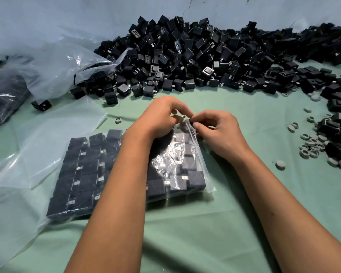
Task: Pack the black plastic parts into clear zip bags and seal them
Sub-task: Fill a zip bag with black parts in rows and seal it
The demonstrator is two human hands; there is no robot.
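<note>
Left hand (161, 113) and right hand (215, 131) pinch the filled zip bag (177, 164)'s 12 o'clock corner, seemingly to seal it flat on the desk (205, 223).

A clear zip bag (185, 160) lies flat on the green cloth, filled with neat rows of black parts (77, 166). Its far corner is pinched up. Loose black parts (185, 54) heap beyond it.

Packing workshop: huge heap of black plastic parts (195, 56), bags on green worktable (244, 213).
</note>
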